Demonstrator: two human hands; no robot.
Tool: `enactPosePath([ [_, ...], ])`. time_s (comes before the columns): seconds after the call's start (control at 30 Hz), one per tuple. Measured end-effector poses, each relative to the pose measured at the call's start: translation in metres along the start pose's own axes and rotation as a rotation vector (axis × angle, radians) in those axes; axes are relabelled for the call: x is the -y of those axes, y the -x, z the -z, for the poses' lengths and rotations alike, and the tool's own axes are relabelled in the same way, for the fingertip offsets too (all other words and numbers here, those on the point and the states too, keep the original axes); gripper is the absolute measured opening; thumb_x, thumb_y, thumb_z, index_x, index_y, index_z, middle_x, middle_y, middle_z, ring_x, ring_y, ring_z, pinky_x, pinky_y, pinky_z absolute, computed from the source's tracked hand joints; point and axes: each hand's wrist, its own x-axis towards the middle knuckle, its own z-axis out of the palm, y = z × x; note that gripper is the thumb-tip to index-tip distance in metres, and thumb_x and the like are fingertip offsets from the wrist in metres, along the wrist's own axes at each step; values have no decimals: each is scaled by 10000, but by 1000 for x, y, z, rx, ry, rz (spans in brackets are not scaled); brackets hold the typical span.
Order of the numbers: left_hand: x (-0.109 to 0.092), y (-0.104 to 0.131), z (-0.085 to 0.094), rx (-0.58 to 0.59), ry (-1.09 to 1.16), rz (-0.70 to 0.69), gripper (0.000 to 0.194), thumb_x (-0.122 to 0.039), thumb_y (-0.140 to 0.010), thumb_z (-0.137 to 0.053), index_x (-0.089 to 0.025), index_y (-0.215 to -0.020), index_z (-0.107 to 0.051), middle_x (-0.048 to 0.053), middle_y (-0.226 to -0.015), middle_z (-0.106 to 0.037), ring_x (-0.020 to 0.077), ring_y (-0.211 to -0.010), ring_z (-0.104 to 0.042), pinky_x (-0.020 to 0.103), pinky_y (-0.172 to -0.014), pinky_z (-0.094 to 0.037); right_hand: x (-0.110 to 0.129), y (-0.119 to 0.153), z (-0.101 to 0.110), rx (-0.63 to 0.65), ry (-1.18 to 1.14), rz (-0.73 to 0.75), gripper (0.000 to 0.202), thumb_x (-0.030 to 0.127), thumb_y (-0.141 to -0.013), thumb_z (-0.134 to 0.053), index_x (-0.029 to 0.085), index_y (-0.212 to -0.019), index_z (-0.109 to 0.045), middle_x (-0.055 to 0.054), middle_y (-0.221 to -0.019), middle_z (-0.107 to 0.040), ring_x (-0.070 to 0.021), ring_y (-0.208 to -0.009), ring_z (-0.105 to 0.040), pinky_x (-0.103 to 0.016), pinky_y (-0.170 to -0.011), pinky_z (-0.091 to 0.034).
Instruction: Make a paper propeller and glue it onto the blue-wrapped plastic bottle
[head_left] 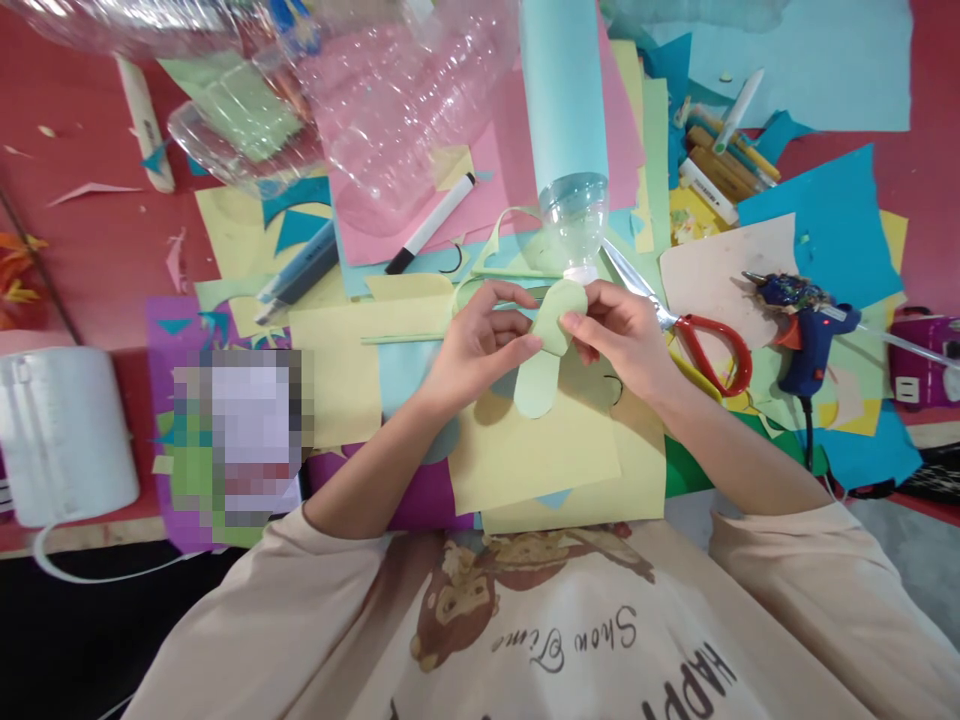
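Between my two hands is a pale green paper cutout with rounded ends, its pieces overlapping at an angle. My left hand pinches its left edge between thumb and fingers. On the other side, my right hand grips the upper right edge, thumb on top. Just beyond my fingers lies a clear plastic bottle wrapped in light blue paper, its neck toward me. Thin green paper strips lie left of the cutout. Sheets of pale yellow paper are spread beneath my hands.
Red-handled scissors lie right of my right hand. Further right is a blue glue gun with a lit red light. A white marker, clear plastic bottles, a white pouch and coloured paper scraps cover the red table.
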Motion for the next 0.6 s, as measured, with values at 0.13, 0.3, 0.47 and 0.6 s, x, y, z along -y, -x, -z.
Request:
enactPosePath([
  [0.13, -3, -1, 0, 163, 64, 139, 325, -483, -750, -723, -186, -834, -620, 13, -690, -701, 170, -656, -692, 251, -542, -528, 1, 1, -1, -10, 23, 41, 335, 476, -765, -727, 192, -716, -558, 55, -614, -514, -53, -462, -453, -211, -425, -391],
  [0.3, -3, -1, -3, 194, 88, 236, 320, -493, -769, -702, -178, -773, -644, 32, -675, -726, 204, -670, -722, 274, -555, -571, 1, 1, -2, -50, 85, 52, 413, 500, -744, -738, 201, -642, -471, 60, -579, -466, -59, -465, -455, -212, -424, -386],
  [0.47, -1, -1, -2, 160, 10, 235, 352, -520, -776, -682, -170, -756, -657, 44, -680, -734, 196, -649, -712, 264, -529, -563, 1, 2, -1, -64, 103, 46, 432, 514, -743, -733, 206, -623, -454, 63, -553, -451, -62, -443, -452, -216, -410, -388],
  [0.6, 0, 0, -2, 155, 25, 238, 338, -509, -780, -684, -173, -759, -658, 44, -695, -742, 189, -642, -709, 260, -529, -562, 1, 2, 0, -71, 126, 49, 436, 510, -749, -730, 208, -617, -444, 65, -544, -452, -63, -437, -454, -219, -413, -389],
])
